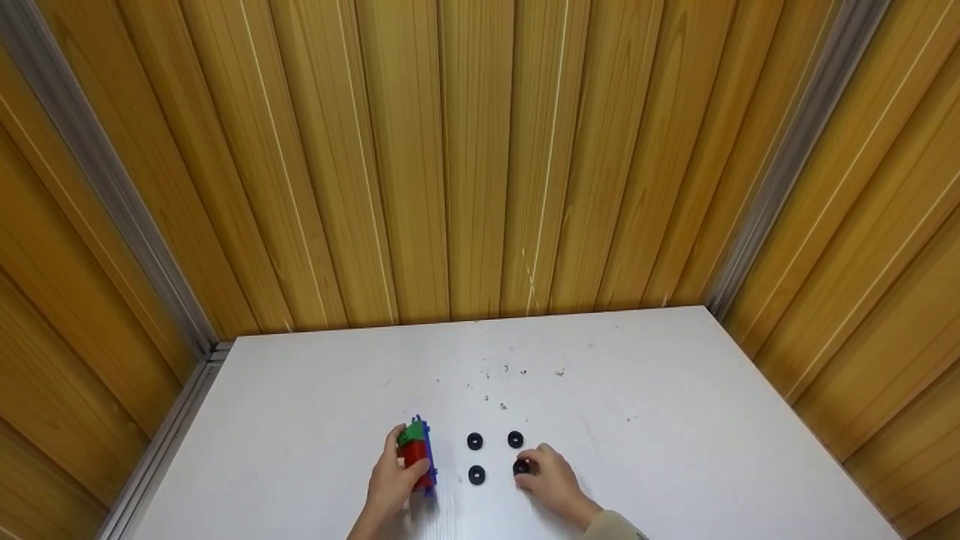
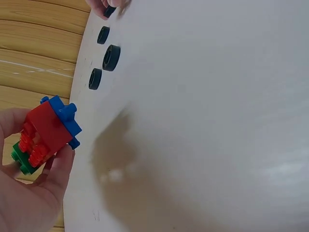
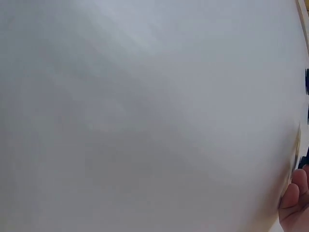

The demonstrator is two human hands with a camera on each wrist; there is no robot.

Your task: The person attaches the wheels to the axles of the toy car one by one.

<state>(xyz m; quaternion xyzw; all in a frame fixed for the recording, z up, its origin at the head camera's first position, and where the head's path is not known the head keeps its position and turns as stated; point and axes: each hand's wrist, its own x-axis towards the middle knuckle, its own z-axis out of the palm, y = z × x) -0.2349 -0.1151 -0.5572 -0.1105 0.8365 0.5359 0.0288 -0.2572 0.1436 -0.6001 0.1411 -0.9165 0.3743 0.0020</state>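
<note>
My left hand (image 1: 388,476) grips a toy-brick vehicle body (image 1: 415,454) built of red, green and blue blocks. In the left wrist view, this body (image 2: 50,128) is tilted, its blue base with small side pegs facing the table and the thumb and fingers around its sides. To the right, my right hand (image 1: 555,481) pinches a black toy wheel (image 1: 520,468) between thumb and fingers, low over the table. Three more black wheels lie between and ahead of the hands: one at near left (image 1: 471,475), one at far left (image 1: 469,442) and one at far right (image 1: 510,439).
The white tabletop (image 1: 300,420) carries small dark marks beyond the wheels. Wood-patterned walls (image 1: 480,165) enclose it at the back and both sides, with grey metal posts (image 1: 780,150) in the corners.
</note>
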